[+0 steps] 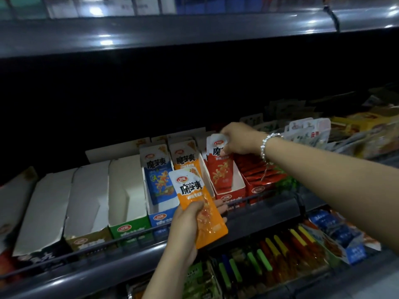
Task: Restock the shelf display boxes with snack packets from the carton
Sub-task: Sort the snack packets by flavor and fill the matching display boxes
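the left hand (185, 225) grips a flat orange foil snack packet (199, 209) by its lower half, held upright in front of the shelf's front rail (129, 236). the right hand (237, 138) pinches the white top of a red foil snack packet (220, 167), which stands in the red cardboard display box (232, 194) toward the shelf's right end. beside it, a blue cardboard display box (158, 216) holds a blue packet (158, 175).

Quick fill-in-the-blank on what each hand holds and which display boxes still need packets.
1. The left hand holds an ____ packet.
2. The right hand pinches a ____ packet in the red display box.
3. The green display box looks ____.

Missing: orange; red; empty
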`<state>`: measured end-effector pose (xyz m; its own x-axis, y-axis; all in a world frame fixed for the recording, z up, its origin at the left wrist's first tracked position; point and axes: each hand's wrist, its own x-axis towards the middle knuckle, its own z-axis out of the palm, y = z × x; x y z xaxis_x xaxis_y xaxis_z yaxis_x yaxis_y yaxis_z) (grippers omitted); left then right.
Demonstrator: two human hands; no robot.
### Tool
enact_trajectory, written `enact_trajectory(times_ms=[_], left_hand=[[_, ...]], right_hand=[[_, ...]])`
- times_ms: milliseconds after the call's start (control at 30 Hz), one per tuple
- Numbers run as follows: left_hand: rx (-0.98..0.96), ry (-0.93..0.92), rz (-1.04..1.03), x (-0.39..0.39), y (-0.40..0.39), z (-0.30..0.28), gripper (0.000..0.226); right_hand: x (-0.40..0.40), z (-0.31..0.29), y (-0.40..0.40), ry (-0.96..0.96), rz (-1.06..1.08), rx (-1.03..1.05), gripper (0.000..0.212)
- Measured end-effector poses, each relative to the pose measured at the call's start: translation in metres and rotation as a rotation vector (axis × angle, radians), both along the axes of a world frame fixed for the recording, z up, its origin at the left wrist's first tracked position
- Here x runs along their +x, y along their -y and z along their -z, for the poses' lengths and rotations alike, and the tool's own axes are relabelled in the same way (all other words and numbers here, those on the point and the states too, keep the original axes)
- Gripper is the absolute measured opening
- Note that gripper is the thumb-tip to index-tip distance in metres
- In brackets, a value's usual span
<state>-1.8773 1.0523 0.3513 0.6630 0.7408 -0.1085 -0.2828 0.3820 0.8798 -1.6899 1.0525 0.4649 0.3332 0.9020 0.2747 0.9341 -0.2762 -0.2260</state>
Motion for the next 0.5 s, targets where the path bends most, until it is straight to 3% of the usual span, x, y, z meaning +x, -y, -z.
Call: enact_trajectory(times_ms=[133,500], left_hand=[[-0.007,-0.001,0.013,-0.001,0.001,-0.001,0.028],[-0.069,0.045,0.031,-0.007,0.003,-0.004,0.033]], right_hand=[[-0.003,0.020,-0.010,0.041,0.011,-0.020,0.054],[0.003,0.041,-0.010,0.248,-0.012,0.105,0.069]])
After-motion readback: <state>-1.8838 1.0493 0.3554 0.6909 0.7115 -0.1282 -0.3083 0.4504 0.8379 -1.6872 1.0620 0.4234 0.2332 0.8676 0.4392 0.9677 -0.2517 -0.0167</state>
